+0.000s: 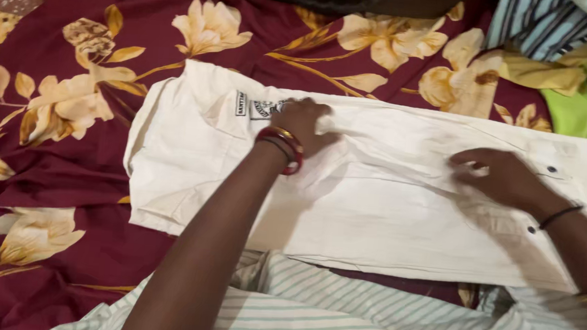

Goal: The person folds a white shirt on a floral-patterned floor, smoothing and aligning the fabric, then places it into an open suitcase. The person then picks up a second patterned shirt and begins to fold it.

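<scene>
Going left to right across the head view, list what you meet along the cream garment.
Maroon floral bedsheet → cream garment's folded end → sewn-in label → left hand → right hand → dark button.

Bed covered by maroon bedsheet (64,190) with large cream and gold flower print. Lying flat across the middle: cream shirt (386,213), folded into a long band, label patch near its left end, dark buttons toward the right. Just below it, at the near edge: striped white-and-green cloth (338,313), rumpled, its top edge tucked slightly under the shirt. Top right corner: heap of clothes (575,74), striped, yellow and bright green pieces bunched together. Dark item at top edge, too cut off to tell.
</scene>
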